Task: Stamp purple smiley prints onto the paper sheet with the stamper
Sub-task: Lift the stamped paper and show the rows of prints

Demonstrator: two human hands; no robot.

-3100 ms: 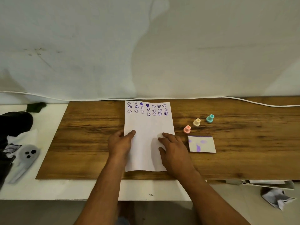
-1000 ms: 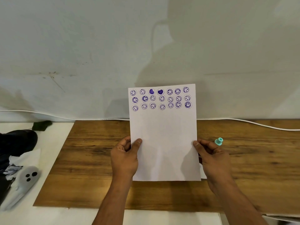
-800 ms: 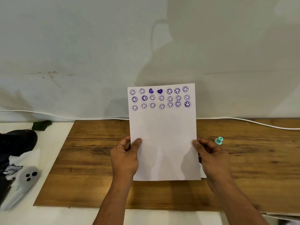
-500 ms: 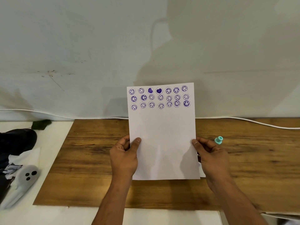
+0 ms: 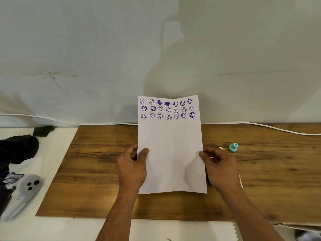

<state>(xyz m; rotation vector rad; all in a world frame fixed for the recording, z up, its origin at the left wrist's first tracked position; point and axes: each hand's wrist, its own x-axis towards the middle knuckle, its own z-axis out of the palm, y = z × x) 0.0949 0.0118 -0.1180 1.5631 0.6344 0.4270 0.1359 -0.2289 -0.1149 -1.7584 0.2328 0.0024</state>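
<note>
Paper sheet [image 5: 170, 153] is held up off the wooden surface [image 5: 97, 171], tilted toward my camera, its top edge against the pale wall [image 5: 86, 49]. Left hand [image 5: 132, 169] pinches the left margin, thumb on the front face; right hand [image 5: 220, 169] pinches the right margin likewise — each grip is closed on the sheet. Three rows of purple prints [image 5: 167, 109] cross the top: mostly smileys, with two filled hearts in the first row. Everything below the rows is blank. A teal stamper [image 5: 233, 147] stands on the surface just beyond the right hand, not touched. A white cable [image 5: 278, 129] runs along the surface's far edge. I cannot tell what else lies behind the right hand.
</note>
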